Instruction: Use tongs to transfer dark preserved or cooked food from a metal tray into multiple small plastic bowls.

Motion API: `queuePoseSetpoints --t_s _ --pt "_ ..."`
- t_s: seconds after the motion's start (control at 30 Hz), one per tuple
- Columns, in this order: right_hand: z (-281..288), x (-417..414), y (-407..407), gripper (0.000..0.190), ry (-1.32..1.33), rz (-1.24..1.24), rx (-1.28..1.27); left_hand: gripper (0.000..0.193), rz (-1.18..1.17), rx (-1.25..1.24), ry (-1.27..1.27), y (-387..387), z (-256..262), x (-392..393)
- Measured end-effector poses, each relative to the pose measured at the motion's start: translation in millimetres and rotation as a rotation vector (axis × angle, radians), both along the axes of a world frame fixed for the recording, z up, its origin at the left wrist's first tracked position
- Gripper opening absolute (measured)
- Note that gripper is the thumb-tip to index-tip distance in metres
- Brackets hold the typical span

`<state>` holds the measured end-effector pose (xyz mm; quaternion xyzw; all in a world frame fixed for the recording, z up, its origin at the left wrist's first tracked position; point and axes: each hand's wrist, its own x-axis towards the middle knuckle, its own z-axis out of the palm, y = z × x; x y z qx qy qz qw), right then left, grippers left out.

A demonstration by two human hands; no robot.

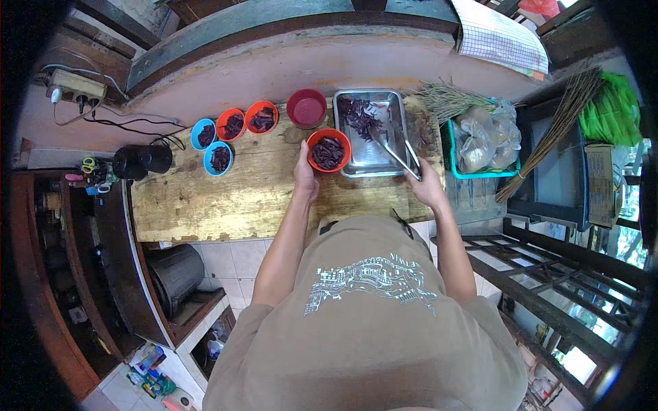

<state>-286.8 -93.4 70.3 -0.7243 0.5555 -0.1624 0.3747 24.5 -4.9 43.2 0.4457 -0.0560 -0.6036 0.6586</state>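
Note:
My left hand [307,177] holds the near left side of an orange-red bowl [329,150] filled with dark purple strips. In my right hand [427,186] is a pair of metal tongs [395,155], their tips in a stainless steel tray [378,163]. Dark purple strips [361,119] lie mostly in the tray's left and upper part. A dark red bowl [307,108] stands behind the held bowl. Further left are two orange-red bowls [261,116] [230,124] and two light blue bowls [204,134] [218,159], all with dark strips in them.
The worn wooden table [226,205] meets a pink wall. At right stand a teal basket [483,174] with filled plastic bags and a bundle of thin sticks [552,133]. Black containers [154,158], cables and a power strip [77,90] are at left.

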Motion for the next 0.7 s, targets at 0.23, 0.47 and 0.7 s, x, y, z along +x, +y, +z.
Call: queuePoseSetpoints --t_s 0.23,0.47,0.7 --pt "-42 22 -10 0.056 0.247 0.11 -0.03 0.061 0.058 0.087 -0.02 14 -6 -1" --pt "-71 36 -22 0.043 0.273 0.126 -0.117 0.062 0.006 0.076 -0.022 8 2 -10" --pt "-63 53 -23 0.029 0.252 0.107 -0.112 0.063 -0.085 0.071 0.01 -2 2 -13"
